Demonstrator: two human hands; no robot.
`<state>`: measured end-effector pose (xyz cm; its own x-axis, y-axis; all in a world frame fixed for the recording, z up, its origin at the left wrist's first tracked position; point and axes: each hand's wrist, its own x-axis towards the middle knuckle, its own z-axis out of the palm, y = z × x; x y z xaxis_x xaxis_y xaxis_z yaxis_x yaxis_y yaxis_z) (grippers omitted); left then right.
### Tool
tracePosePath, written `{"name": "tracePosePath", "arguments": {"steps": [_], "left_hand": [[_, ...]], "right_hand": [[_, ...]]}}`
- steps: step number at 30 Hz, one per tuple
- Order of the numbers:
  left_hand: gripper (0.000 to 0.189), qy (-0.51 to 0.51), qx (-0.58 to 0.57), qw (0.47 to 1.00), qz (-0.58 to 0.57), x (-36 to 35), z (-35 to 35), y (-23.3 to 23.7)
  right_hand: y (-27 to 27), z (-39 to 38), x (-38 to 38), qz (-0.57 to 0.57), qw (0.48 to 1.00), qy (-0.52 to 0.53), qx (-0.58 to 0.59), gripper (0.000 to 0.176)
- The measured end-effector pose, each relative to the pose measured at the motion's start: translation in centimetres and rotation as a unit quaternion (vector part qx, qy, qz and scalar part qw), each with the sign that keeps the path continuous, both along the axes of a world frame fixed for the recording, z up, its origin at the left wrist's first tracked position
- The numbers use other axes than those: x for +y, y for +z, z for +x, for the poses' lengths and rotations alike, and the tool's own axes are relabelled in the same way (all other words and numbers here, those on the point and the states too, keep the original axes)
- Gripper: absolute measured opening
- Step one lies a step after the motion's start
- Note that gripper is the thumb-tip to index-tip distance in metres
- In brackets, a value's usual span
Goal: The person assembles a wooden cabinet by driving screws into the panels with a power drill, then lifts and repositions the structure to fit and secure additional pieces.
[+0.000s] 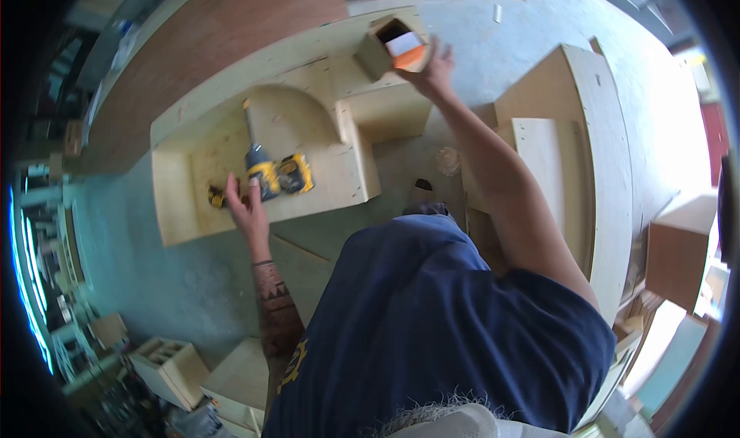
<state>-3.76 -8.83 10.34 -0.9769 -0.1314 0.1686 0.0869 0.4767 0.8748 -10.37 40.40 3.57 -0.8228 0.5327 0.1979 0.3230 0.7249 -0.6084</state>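
A yellow and black power drill (264,177) with a long bit lies on the pale plywood piece (331,177), which has a curved inner edge. Beside the drill is a second yellow and black tool part (295,173). My left hand (248,209), fingers apart, is at the drill's rear end; whether it touches the drill is unclear. Near the top, a small open cardboard box (375,55) with white and orange contents stands on the plywood. My right hand (435,72) is at the box's right side, its fingers partly spread and partly hidden; its grip cannot be made out.
A long plywood panel structure (605,153) stands on the right, with a brown box (678,257) beyond it. A large brown board (223,60) runs along the upper left. Wooden drawer units (171,372) stand at the lower left. A thin strip (302,248) lies on the floor.
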Motion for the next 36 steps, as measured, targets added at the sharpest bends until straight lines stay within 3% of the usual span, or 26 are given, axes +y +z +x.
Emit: {"name": "tracePosePath", "arguments": {"steps": [1, 2, 5, 8, 9, 10, 13, 15, 21, 25, 29, 31, 33, 35, 36], "left_hand": [[0.064, -0.014, 0.001, 0.994, -0.111, 0.8, -1.3, 0.1], [0.064, -0.033, -0.002, 0.993, -0.113, 2.0, -1.9, 0.3], [0.07, -0.015, -0.092, 0.99, -0.105, 3.5, -2.5, 1.1], [0.07, 0.021, -0.182, 0.981, -0.064, 3.5, -1.6, 1.0], [0.07, 0.03, -0.211, 0.977, 0.005, 3.6, -1.2, 1.3], [0.069, 0.041, -0.24, 0.967, 0.073, 3.9, -0.9, 1.6], [0.067, 0.075, -0.248, 0.965, 0.051, 4.6, -0.7, 2.2], [0.065, 0.066, -0.248, 0.965, 0.061, 4.9, -0.9, 2.3], [0.057, 0.041, -0.23, 0.967, 0.105, 3.8, -1.1, 2.0], [0.056, 0.017, -0.216, 0.968, 0.125, 3.1, -1.2, 0.4], [0.054, -0.018, -0.192, 0.977, 0.096, 2.4, -1.2, -0.4], [0.057, -0.036, -0.164, 0.982, 0.091, 2.5, -1.3, -0.3], [0.059, -0.052, -0.171, 0.98, 0.093, 2.5, -1.3, 0.1], [0.061, -0.061, -0.17, 0.982, 0.057, 2.7, -1.2, 0.8], [0.061, -0.067, -0.172, 0.981, 0.058, 2.7, -1.3, 0.9]], "right_hand": [[-0.9, -1.6, 0.5, -0.019, 1.0, 0.0, 0.0, 0.137], [-0.8, -2.4, 0.5, -0.038, 0.999, -0.002, -0.012, 0.137], [-0.4, -4.1, 0.5, -0.143, 0.985, 0.018, -0.093, 0.136], [0.1, -4.3, 0.8, -0.172, 0.979, 0.023, -0.105, 0.131], [-0.3, -4.4, 0.9, -0.176, 0.978, 0.018, -0.112, 0.131], [-1.0, -4.6, 0.7, -0.134, 0.987, 0.001, -0.085, 0.129], [-1.6, -5.1, 0.4, -0.073, 0.996, -0.038, -0.044, 0.121], [-1.0, -5.3, 0.9, -0.202, 0.979, -0.022, -0.022, 0.109], [-0.8, -4.5, 1.1, -0.257, 0.953, -0.101, 0.122, 0.087], [-1.2, 2.2, 2.5, -0.199, 0.945, -0.164, 0.202, 0.085], [-2.6, 14.2, 5.5, -0.135, 0.904, -0.305, 0.265, 0.089], [-4.6, 21.3, 8.0, 0.006, 0.894, -0.422, 0.151, 0.092], [-5.0, 28.2, 9.0, -0.025, 0.853, -0.476, 0.211, 0.093], [-4.6, 34.5, 8.9, 0.053, 0.799, -0.591, 0.093, 0.094], [-6.4, 38.1, 9.3, 0.071, 0.777, -0.618, 0.096, 0.096]]}}
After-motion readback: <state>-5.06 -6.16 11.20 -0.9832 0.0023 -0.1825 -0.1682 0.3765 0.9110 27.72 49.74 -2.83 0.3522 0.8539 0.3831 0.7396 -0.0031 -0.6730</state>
